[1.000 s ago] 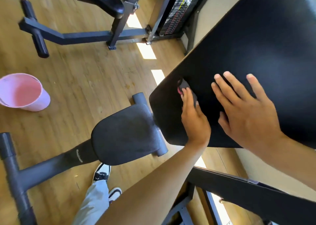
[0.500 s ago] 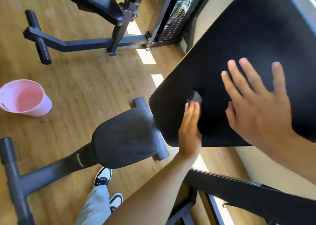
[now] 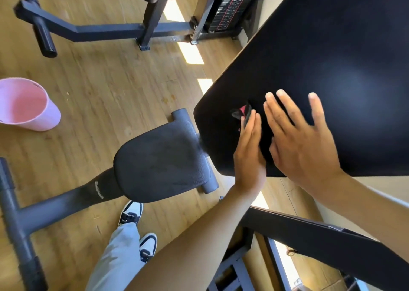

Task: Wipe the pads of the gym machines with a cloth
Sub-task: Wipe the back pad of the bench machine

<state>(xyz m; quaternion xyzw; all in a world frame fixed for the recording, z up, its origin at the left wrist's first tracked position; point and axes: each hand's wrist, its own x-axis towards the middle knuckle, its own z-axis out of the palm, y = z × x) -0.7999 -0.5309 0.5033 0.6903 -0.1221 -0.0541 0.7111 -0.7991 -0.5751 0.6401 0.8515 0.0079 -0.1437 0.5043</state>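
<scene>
A large black back pad [image 3: 321,74] slopes across the upper right of the head view. My left hand [image 3: 250,151] lies flat with straight fingers near the pad's lower left corner and presses a dark cloth with a red patch [image 3: 242,112] against it; only the cloth's tip shows past my fingertips. My right hand [image 3: 303,140] rests open on the pad just to the right, fingers spread and straight. A smaller black seat pad [image 3: 159,164] sits below and left of the back pad on a grey frame.
A pink bucket [image 3: 24,105] stands on the wooden floor at the left edge. A grey machine frame [image 3: 20,220] runs along the lower left. Another bench frame [image 3: 99,29] and a weight stack [image 3: 230,5] stand at the top. My shoes [image 3: 132,213] are beside the seat.
My left hand has slid the cloth back to the left and slightly up on the pad. My right hand has moved left and down, closer to the left hand.
</scene>
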